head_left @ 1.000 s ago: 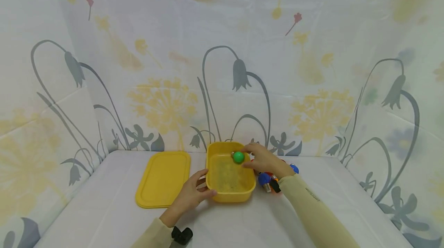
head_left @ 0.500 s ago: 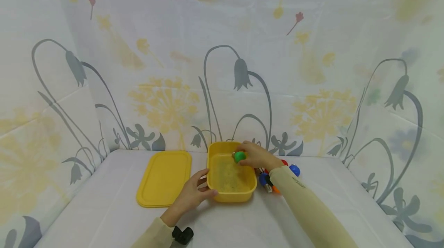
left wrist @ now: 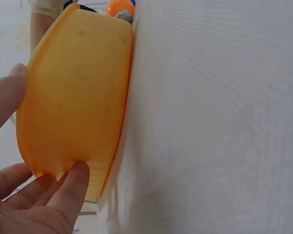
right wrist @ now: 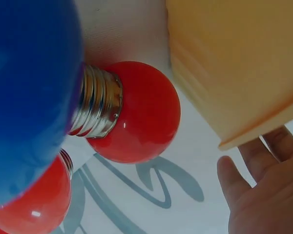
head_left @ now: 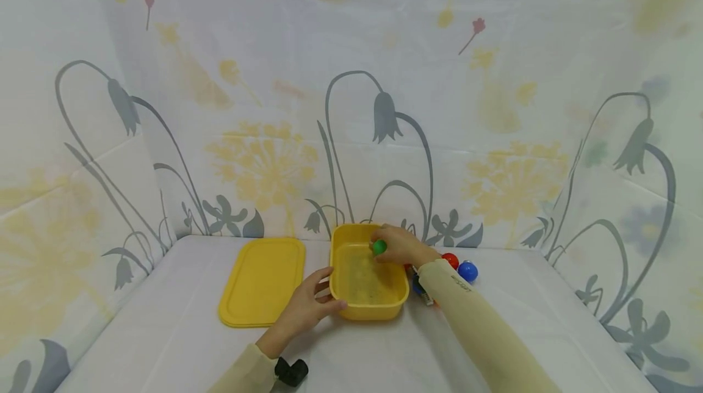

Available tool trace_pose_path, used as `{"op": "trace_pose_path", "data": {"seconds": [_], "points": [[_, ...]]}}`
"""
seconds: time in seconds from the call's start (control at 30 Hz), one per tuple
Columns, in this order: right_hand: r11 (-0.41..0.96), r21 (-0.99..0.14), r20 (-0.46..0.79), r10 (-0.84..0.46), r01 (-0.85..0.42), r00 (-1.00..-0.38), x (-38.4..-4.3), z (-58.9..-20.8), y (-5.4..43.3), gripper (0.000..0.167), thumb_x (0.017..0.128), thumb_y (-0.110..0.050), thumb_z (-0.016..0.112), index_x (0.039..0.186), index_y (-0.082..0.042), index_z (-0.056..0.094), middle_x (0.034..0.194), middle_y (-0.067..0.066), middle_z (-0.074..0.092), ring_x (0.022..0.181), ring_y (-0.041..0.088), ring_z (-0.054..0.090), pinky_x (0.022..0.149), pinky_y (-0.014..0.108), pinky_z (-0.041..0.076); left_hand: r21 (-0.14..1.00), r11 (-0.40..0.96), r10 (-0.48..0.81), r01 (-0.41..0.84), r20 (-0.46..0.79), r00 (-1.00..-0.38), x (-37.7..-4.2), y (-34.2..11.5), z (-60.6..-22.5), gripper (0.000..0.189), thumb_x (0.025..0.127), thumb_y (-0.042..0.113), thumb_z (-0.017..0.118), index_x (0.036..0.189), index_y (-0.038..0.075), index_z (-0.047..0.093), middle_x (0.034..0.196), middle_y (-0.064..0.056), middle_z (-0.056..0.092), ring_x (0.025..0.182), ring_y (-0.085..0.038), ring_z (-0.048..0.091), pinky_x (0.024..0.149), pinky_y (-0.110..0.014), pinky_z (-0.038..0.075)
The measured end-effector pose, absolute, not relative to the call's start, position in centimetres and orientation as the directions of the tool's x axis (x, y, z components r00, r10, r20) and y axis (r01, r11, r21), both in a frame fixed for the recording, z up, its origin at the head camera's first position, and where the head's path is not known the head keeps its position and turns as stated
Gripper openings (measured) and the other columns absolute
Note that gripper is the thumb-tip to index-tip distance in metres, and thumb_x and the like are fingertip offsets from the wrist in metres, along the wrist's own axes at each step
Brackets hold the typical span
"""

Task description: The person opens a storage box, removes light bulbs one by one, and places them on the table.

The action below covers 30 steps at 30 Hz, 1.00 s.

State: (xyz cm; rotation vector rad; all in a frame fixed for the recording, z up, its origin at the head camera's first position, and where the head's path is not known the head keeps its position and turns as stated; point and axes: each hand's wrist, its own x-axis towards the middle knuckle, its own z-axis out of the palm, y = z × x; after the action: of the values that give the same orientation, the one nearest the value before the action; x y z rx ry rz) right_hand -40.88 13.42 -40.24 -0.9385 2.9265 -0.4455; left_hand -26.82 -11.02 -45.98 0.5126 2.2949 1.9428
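Note:
A green light bulb (head_left: pixel 379 247) is pinched in my right hand (head_left: pixel 403 246), which reaches over the right rim into the yellow plastic box (head_left: pixel 369 313). My left hand (head_left: pixel 304 306) rests against the near left corner of that box, with loosely spread fingers. In the left wrist view, its fingertips (left wrist: pixel 79 170) touch the outer wall and the thumb lies by the rim. From the right wrist, my right hand (right wrist: pixel 266 187) shows partly behind the box wall (right wrist: pixel 239 58), and the green bulb is hidden there.
Flat on the table to the left lies a yellow lid (head_left: pixel 262 283). Right of the box are several coloured bulbs, among them a red bulb (head_left: pixel 451 260), a blue bulb (head_left: pixel 468 271) and an orange bulb (left wrist: pixel 119 7). A patterned cloth (head_left: pixel 263 94) hangs behind the table.
My right hand has moved slightly left and closed more around the green bulb inside the box. The left hand has stayed at the box corner.

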Motion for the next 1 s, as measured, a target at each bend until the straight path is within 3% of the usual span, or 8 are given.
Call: {"op": "trace_pose_path", "data": {"seconds": [0.43, 0.63, 0.83, 1.0], "points": [[0.752, -0.167, 0.097, -0.632, -0.638, -0.769, -41.1, -40.9, 13.0, 0.028, 0.078, -0.019, 0.077, 0.104, -0.012, 0.068, 0.102, 0.0, 0.063, 0.089, 0.018, 0.055, 0.086, 0.037, 0.048, 0.968, 0.151, 0.312, 0.2, 0.146, -0.939, -26.8, -11.0, -45.8, 0.083, 0.084, 0.017, 0.075, 0.148, -0.002, 0.027, 0.149, -0.026, 0.03, 0.127, -0.041, 0.045, 0.094, -0.038, 0.051], [0.719, -0.25, 0.07, -0.655, -0.649, -0.753, -41.2, -41.3, 12.7, 0.027, 0.079, -0.013, 0.074, 0.104, -0.009, 0.067, 0.106, 0.001, 0.06, 0.095, 0.017, 0.052, 0.091, 0.035, 0.047, 0.967, 0.16, 0.306, 0.2, 0.144, -0.941, -26.7, -11.0, -45.8, 0.082, 0.083, 0.017, 0.075, 0.148, -0.001, 0.027, 0.149, -0.026, 0.03, 0.126, -0.041, 0.046, 0.094, -0.037, 0.051], [0.761, -0.317, 0.005, -0.595, -0.566, -0.804, -40.5, -41.4, 12.3, 0.033, 0.08, -0.015, 0.074, 0.112, -0.013, 0.067, 0.114, 0.0, 0.057, 0.097, 0.017, 0.05, 0.096, 0.037, 0.046, 0.965, 0.157, 0.31, 0.21, 0.153, -0.938, -26.8, -11.0, -45.9, 0.082, 0.084, 0.016, 0.075, 0.147, -0.003, 0.027, 0.148, -0.027, 0.03, 0.126, -0.042, 0.046, 0.094, -0.037, 0.051], [0.765, -0.342, -0.026, -0.588, -0.545, -0.809, -39.8, -41.5, 12.0, 0.033, 0.081, -0.015, 0.074, 0.113, -0.015, 0.067, 0.12, 0.002, 0.055, 0.1, 0.019, 0.049, 0.099, 0.039, 0.044, 0.966, 0.152, 0.314, 0.21, 0.155, -0.937, -26.8, -11.1, -46.0, 0.083, 0.084, 0.018, 0.075, 0.147, -0.003, 0.027, 0.149, -0.026, 0.03, 0.127, -0.041, 0.044, 0.094, -0.036, 0.05]]}}
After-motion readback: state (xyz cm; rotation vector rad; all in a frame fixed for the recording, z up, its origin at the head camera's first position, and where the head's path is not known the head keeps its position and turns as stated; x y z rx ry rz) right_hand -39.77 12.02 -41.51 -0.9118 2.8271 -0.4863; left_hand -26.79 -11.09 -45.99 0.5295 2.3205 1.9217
